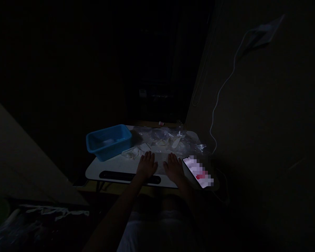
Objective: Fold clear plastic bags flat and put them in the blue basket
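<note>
Glowing beside the right hand (pixel 174 168), the phone screen (pixel 198 171) is pixelated.

Nothing in view can be read. The smartphone screen (pixel 198 172), at about four o'clock from the middle of the view, is broken into pale and red pixelated blocks (not one letter or number survives them). Up near twelve o'clock, a small pale label (pixel 142 92) shows against the dark background, but it is too dim and too small to make out any words, and what it is fixed to cannot be told.
</note>
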### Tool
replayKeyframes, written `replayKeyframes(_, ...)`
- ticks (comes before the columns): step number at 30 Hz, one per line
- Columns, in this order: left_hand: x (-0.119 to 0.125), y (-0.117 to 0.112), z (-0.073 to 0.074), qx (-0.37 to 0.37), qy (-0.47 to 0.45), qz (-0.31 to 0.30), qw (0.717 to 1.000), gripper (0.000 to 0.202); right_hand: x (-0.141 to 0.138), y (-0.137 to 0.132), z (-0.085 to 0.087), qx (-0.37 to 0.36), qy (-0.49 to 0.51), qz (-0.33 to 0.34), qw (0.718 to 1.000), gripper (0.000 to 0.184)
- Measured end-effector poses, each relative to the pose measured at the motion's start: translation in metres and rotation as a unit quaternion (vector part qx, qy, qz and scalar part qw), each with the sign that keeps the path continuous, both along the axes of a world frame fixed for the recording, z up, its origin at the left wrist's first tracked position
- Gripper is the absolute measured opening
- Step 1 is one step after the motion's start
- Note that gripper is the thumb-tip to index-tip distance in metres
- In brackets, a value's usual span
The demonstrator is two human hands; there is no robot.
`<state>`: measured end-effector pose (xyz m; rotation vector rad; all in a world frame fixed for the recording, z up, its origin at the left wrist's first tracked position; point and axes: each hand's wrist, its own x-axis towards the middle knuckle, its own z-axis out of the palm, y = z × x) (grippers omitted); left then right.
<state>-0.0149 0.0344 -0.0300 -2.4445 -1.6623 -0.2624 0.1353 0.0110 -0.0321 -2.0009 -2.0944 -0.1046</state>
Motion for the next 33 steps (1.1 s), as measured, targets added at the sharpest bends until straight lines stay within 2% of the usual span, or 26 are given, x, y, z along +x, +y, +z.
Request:
replayKeyframes(9, 0.0007, 0.0015, -0.0024, 0.001, -0.009, -0.001, 1.0, 0.051, 0.0007, 0.0013, -0.0005, -0.007, -0.01, -0.004, 1.0, 0.057)
replayKeyframes(18, 0.0013, 0.0009, -0.0013, -0.008, -0.013, 0.003, 1.0, 0.051, 0.0016, 0.0008, -0.0033, 0.017, -0.018, -0.001, 1.0, 0.056)
replayKeyframes(33, 0.0011, 0.0007, -0.0013, -0.009, -0.009, 0.0, 1.0, 0.053, 0.0014, 0.0032, -0.0009, -0.014, 0.003, -0.009, 1.0, 0.056)
